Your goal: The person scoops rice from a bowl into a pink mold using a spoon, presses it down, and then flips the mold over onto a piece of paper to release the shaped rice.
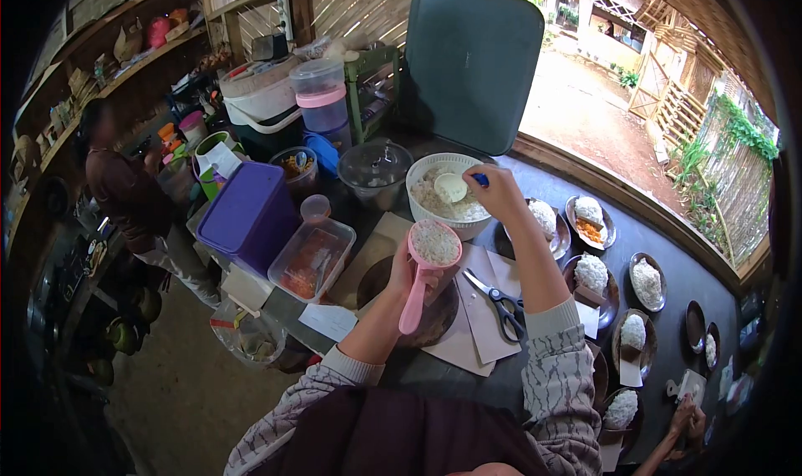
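My left hand [403,277] is wrapped round a pink scoop [412,309], whose round cup is full of white rice [435,242]. My right hand [496,192] grips the blue handle of a white ladle [451,188]. The ladle's bowl rests in the rice inside a white ribbed tub [422,207]. Scissors [501,300] with dark handles lie on brown paper sheets [468,334] below my right forearm. A dark round plate [441,317] is partly hidden beneath the scoop.
Several dark plates [643,282] with rice mounds stand to the right. Another person's hands [687,416] are at the lower right; a person [125,175] stands at the left. Near the left table edge are a purple-lidded container [242,204] and a clear box [311,263].
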Demonstrator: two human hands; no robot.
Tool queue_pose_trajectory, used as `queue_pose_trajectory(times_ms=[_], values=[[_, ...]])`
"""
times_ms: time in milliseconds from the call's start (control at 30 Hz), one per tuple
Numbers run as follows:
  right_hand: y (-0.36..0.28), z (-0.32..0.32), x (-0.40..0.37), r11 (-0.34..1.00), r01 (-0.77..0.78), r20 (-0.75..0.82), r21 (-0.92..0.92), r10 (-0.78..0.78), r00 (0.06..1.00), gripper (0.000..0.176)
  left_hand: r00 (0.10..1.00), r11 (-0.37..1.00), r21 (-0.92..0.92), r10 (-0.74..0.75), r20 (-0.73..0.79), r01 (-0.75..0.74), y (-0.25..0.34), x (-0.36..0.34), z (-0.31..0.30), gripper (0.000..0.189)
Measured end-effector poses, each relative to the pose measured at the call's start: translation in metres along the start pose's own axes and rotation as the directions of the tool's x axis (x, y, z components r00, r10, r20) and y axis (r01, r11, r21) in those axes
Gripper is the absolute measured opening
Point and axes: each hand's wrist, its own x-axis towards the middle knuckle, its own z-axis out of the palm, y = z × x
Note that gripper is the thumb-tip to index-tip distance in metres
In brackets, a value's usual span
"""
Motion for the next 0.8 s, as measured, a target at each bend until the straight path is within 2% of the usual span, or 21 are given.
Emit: queue_pose_trajectory(times_ms=[67,167,367,433,500,567,667,800], values=[[-0.009,0.0,-0.003,0.999,-0.014,0.053,-0.044,0.016,0.998,0.016,1.0,1.0,0.007,0.005,0.003,-0.005,0.001,0.0,0.001,0.058],[-0.022,-0.001,-0.008,0.993,0.061,0.217,-0.103,-0.038,0.975,0.017,1.0,1.0,0.002,0.0,0.013,0.0,0.001,0.0,0.0,0.058],[-0.044,-0.011,-0.017,0.986,0.141,0.294,-0.095,-0.107,0.95,0.018,1.0,0.997,0.074,0.005,0.022,-0.007,0.002,0.002,-0.002,0.057],[-0.047,-0.012,-0.018,0.985,0.147,0.307,-0.093,-0.112,0.945,0.019,0.999,0.999,0.049,0.013,-0.037,-0.011,0.001,-0.001,0.005,0.06],[-0.048,-0.012,-0.018,0.984,0.155,0.32,-0.091,-0.118,0.94,0.019,1.0,0.999,0.048,0.015,-0.013,-0.014,0.001,0.001,0.001,0.058],[-0.046,-0.011,-0.019,0.968,0.228,0.349,-0.109,-0.178,0.92,0.017,1.0,0.999,0.046,0.018,0.01,-0.018,0.002,0.003,-0.004,0.057],[-0.062,-0.013,-0.021,0.965,0.234,0.433,-0.116,-0.163,0.887,0.019,1.0,0.998,0.055,-0.001,0.027,-0.001,0.002,0.003,-0.005,0.055],[-0.073,-0.015,-0.019,0.963,0.229,0.472,-0.145,-0.136,0.871,0.019,0.999,0.996,0.087,0.023,-0.048,-0.019,0.0,0.0,0.0,0.053]])
